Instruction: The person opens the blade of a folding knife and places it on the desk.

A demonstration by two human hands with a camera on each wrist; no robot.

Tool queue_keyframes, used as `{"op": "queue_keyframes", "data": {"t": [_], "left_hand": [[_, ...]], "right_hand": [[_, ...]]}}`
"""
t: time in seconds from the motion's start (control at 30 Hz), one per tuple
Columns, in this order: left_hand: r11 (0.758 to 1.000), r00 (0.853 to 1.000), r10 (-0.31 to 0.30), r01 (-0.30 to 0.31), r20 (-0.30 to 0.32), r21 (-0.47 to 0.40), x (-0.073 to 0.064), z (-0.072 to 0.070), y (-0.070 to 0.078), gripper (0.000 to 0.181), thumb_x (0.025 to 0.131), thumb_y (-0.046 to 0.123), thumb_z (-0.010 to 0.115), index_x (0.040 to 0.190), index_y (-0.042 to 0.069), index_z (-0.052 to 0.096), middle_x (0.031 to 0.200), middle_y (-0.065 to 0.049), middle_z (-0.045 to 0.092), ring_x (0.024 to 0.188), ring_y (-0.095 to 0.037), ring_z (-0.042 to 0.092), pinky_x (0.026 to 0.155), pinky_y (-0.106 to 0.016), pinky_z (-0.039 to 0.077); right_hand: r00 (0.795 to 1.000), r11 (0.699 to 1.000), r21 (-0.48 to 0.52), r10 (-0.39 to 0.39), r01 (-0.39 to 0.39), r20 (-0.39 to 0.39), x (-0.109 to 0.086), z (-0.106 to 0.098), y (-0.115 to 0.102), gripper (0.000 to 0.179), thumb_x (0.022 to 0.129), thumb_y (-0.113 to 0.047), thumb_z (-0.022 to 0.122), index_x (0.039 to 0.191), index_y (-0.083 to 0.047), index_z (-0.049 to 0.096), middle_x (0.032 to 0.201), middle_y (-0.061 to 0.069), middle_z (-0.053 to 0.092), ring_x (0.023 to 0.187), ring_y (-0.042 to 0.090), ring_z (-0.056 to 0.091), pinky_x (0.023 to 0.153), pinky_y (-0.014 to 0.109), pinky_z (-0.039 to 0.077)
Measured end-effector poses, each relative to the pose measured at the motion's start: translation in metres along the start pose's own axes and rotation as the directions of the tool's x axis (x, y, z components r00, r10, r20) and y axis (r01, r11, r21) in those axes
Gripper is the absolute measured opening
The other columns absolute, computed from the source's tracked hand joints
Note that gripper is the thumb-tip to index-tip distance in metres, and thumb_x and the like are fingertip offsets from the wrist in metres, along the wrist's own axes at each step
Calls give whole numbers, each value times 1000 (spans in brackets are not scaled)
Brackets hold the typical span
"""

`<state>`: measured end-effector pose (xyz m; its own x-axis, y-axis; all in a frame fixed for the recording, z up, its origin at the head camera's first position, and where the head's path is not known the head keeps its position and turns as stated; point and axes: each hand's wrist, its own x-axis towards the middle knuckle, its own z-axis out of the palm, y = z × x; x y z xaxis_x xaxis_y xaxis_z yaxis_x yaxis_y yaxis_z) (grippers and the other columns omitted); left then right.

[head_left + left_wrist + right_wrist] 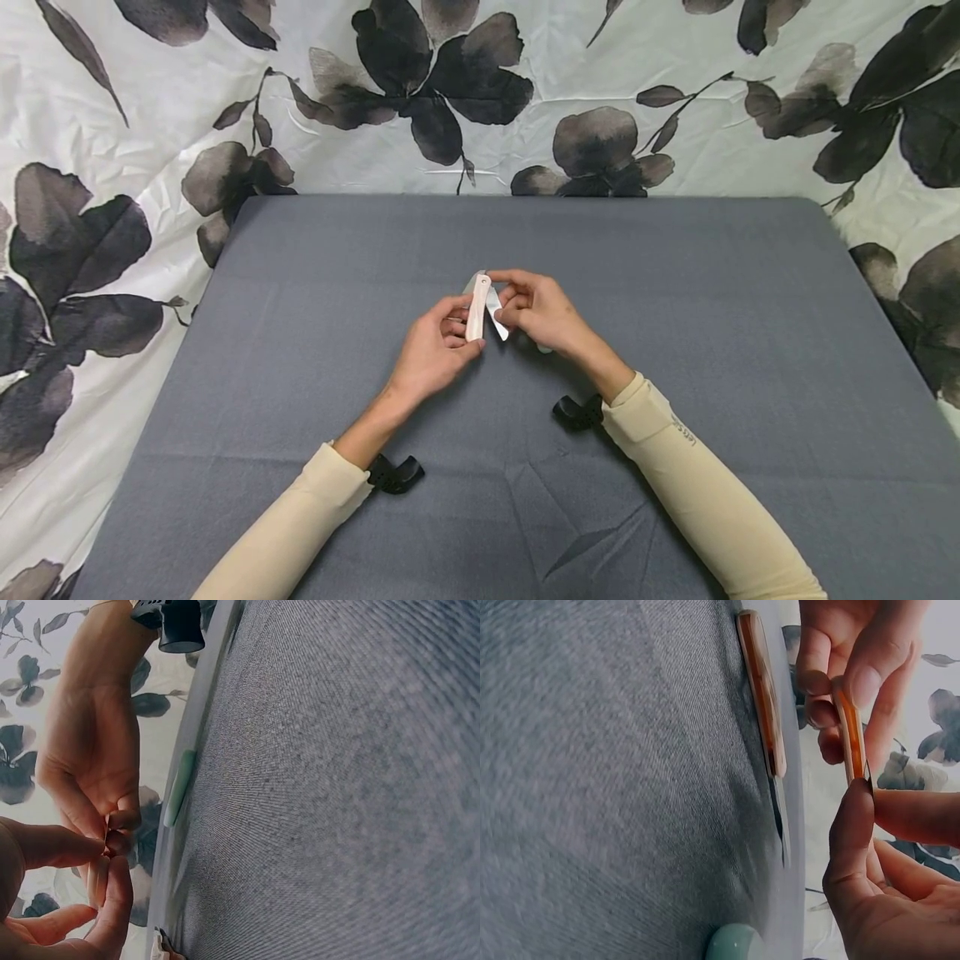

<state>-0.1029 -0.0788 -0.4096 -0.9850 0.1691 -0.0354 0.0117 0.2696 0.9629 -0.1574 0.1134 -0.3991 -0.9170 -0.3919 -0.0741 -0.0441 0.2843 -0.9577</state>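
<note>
Two hands meet over one folding knife (476, 310), held up above the grey worktop (300, 375) near its middle, its blade swung partly out from the pale handle. The left hand (433, 350) pinches the handle between thumb and fingers; the right hand (547, 315) pinches the blade, with its index finger reaching to the pivot end. A second knife (763, 697), its blade out, lies on the worktop beneath the held one; the right wrist view shows its handle and blade at length, while from the head the hands and held knife largely hide that spot, leaving a greyish sliver too small to identify. One pale green, rounded object (180, 789) also rests on the worktop: the left wrist view shows its long side, the right wrist view one blunt end, the head view only an edge below the right hand. The orange inner edge of the held handle appears in the right wrist view alone. The head view takes in both cream sleeves (690, 467), two black wrist pieces (399, 475) and one floral cloth (585, 58) beyond the worktop.
</note>
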Motion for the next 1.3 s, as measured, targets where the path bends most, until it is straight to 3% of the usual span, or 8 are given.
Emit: {"op": "queue_keyframes", "data": {"t": [0.27,0.53,0.93,1.3], "left_hand": [[1000,1000,11,-11,-3,-29,0,-2,-4,65,83,-8,72,146,-2,56,123,-23,65,96,-25,69,77,-16,57],[999,1000,17,-17,-10,-33,0,-6,-4,65,79,-9,68,143,-1,60,116,-20,67,86,-11,65,70,-14,54],[999,999,34,-34,4,-28,3,-10,-5,64,79,-10,69,142,-1,60,111,-19,66,84,-13,65,71,-16,56],[999,999,45,-45,-9,-27,3,-13,-8,63,77,-11,69,139,-4,62,107,-19,67,83,-13,65,71,-14,56]], "right_hand": [[1000,999,-23,27,-27,15,0,-7,5,62,83,11,58,143,-4,62,92,11,66,69,13,61,65,30,53],[997,998,-19,68,-68,21,0,-12,2,55,87,8,58,140,-5,64,95,10,65,72,14,57,66,29,49],[997,997,-18,82,-81,10,4,-15,0,51,87,8,57,135,-6,68,96,11,65,70,13,54,63,25,43],[995,995,-27,97,-97,-3,10,-17,4,40,92,6,59,129,-3,68,97,11,66,70,13,56,62,28,47]]}}
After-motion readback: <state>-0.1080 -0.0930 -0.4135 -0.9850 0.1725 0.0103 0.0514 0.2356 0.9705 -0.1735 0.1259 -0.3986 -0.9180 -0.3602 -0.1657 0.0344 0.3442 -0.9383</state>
